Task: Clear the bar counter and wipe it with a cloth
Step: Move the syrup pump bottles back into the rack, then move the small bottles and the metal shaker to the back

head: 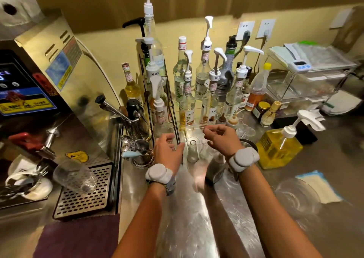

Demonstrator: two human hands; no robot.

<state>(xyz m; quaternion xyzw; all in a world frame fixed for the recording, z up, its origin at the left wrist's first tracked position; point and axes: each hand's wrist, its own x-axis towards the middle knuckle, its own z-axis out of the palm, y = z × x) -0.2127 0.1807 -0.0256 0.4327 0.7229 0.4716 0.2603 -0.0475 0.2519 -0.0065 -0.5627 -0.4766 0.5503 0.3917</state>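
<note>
The steel bar counter [187, 224] runs away from me between my forearms. My left hand [167, 151] hovers over it with fingers spread, just left of a small clear glass [192, 149]. My right hand [220, 137] is just right of that glass, fingers loosely curled, nothing visible in them. Under my right wrist stands a dark metal cup [213, 172]. A white cloth with blue edging [319, 187] lies flat at the right, beside a clear glass dish [297, 196].
Several pump syrup bottles [204, 80] crowd the back, some in a black wire rack [157, 100]. A yellow pump bottle [279, 147] stands right. Utensil holders [137, 126] sit left of my hands. A water machine [39, 70] and drip tray [84, 190] with a glass are far left.
</note>
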